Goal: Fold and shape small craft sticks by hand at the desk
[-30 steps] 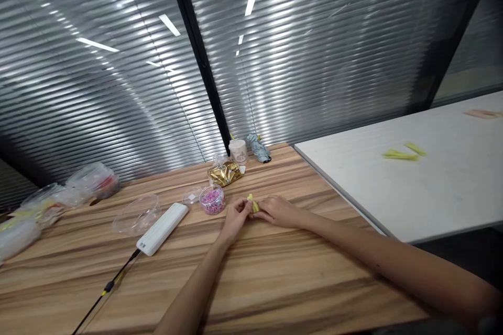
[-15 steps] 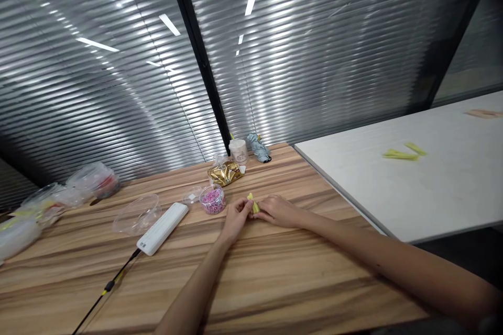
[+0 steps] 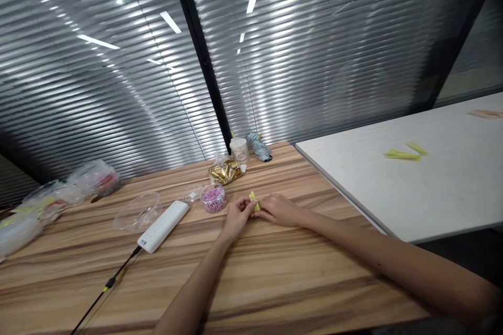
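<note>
Head view: both hands meet far out on the wooden bench (image 3: 275, 282), arms stretched forward. The left hand (image 3: 237, 215) and the right hand (image 3: 280, 210) are each closed on a small yellow-green piece (image 3: 253, 202), pinching it between the fingertips, with a tip of it poking up between them just above the wood. What it is made of is too small to tell; it looks like folded paper or a soft strip.

With a piece this small, the work would likely go best with the wrists resting on the wood, the pinch kept light and close to the ends, and the fingers turned so the piece stays in sight rather than buried under them.

Just left of the left hand stands a small clear tub of pink bits (image 3: 213, 199), and farther left lie a white power bank (image 3: 163, 225) with a black cable and an empty clear bowl (image 3: 137, 211). Beyond the hands sit a gold foil pouch (image 3: 225, 171), a small white cup (image 3: 239, 148) and a folded blue umbrella (image 3: 259, 146). Clear plastic bags (image 3: 92, 178) lie well off to the left. To the right of the right hand a white table (image 3: 424, 193) adjoins, carrying two more yellow-green strips (image 3: 401, 155). Glass partitions with closed blinds (image 3: 98, 89) back the room, reflecting ceiling lights.
</note>
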